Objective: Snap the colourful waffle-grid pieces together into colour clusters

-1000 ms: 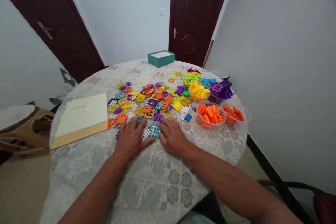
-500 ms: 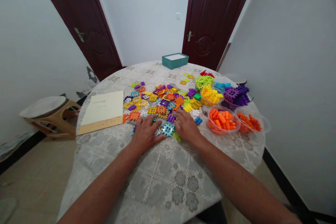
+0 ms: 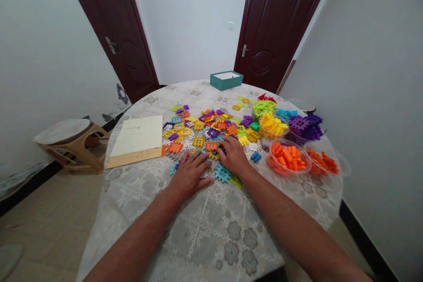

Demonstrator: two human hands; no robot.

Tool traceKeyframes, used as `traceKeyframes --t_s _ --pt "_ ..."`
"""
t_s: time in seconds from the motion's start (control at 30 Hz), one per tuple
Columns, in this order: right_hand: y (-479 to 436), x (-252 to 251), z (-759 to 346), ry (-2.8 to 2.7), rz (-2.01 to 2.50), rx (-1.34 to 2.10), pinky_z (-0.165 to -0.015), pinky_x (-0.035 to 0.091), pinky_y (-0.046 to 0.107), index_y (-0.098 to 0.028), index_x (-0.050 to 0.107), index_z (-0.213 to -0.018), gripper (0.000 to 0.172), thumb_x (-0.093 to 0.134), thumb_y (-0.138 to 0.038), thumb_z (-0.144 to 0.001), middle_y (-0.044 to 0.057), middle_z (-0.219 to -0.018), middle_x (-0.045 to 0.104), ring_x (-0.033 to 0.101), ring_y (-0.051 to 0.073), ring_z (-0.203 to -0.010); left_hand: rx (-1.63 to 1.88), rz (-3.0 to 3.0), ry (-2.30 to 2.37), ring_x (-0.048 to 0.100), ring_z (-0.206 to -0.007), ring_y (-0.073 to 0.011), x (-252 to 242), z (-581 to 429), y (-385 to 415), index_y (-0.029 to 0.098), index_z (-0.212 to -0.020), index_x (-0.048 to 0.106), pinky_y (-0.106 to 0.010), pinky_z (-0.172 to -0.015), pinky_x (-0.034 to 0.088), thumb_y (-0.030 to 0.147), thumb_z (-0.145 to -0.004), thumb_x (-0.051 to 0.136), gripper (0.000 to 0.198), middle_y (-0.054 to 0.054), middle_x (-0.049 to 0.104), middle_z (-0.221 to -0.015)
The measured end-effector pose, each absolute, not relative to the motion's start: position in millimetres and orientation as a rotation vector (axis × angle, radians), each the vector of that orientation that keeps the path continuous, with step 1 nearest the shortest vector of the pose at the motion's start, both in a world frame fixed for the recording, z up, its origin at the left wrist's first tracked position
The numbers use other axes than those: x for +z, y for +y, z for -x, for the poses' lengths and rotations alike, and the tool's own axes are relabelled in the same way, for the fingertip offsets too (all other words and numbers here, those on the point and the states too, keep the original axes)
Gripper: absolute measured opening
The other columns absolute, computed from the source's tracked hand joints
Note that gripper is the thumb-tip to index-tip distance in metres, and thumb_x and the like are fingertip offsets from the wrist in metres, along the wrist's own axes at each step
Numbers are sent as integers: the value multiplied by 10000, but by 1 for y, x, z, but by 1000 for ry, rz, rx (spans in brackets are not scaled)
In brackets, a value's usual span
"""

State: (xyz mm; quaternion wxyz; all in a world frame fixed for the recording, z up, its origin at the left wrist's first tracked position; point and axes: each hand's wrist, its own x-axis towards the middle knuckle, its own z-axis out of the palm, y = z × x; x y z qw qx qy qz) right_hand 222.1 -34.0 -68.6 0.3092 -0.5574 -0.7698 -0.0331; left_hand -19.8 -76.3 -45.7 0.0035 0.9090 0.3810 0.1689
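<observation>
My left hand (image 3: 191, 171) lies palm down with its fingers spread over several plastic building pieces at the near edge of a mixed pile. My right hand (image 3: 233, 155) reaches into the pile with its fingers curled; what they grip, if anything, is hidden beneath them. Between the hands lies a light blue square lattice piece (image 3: 222, 173), with a yellow-green piece (image 3: 235, 180) by the right wrist. An orange lattice piece (image 3: 212, 146) rests just beyond the fingers. The pile around them mixes purple, yellow, white and orange pieces.
On the right stand tubs of sorted pieces: orange (image 3: 288, 158), darker orange (image 3: 322, 161), yellow (image 3: 272, 124) and purple (image 3: 306, 128). A cream folder (image 3: 137, 136) lies at left. A green box (image 3: 226, 80) stands at the far edge. Beside the table is a stool (image 3: 74, 143).
My right hand has moved farther forward over the pile, covering where a purple piece showed. My left hand stays spread nearly in place. The camera view has shifted slightly.
</observation>
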Motion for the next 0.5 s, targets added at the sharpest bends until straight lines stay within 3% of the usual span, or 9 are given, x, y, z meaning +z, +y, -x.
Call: traceKeyframes --t_s 0.17,0.3,0.5 --pt "-37 -66 -227 -1997 1466 -73 -1063 464 455 -181 711 -1069 191 645 -296 -931 149 -1191 642 565 296 -1166 607 -2798 1375 459 -1463 -381 -46 24 -79 261 -1373 665 -668 -1219 259 598 -945 634 546 -136 603 -1515" --pt "-38 -63 -225 -1966 1529 -145 -1067 449 473 -189 705 -956 115 659 -289 -923 161 -1255 622 543 306 -1191 599 -2762 1564 443 -1472 -392 -46 22 -76 265 -1326 691 -667 -1215 257 610 -971 574 508 -147 592 -1519" --pt "-41 -58 -222 -2017 1580 -137 -1080 442 462 -188 714 -937 133 662 -310 -936 156 -1249 650 552 305 -1199 594 -2724 1637 439 -1473 -393 -43 13 -71 273 -1306 697 -653 -1211 276 620 -960 584 503 -150 573 -1531"
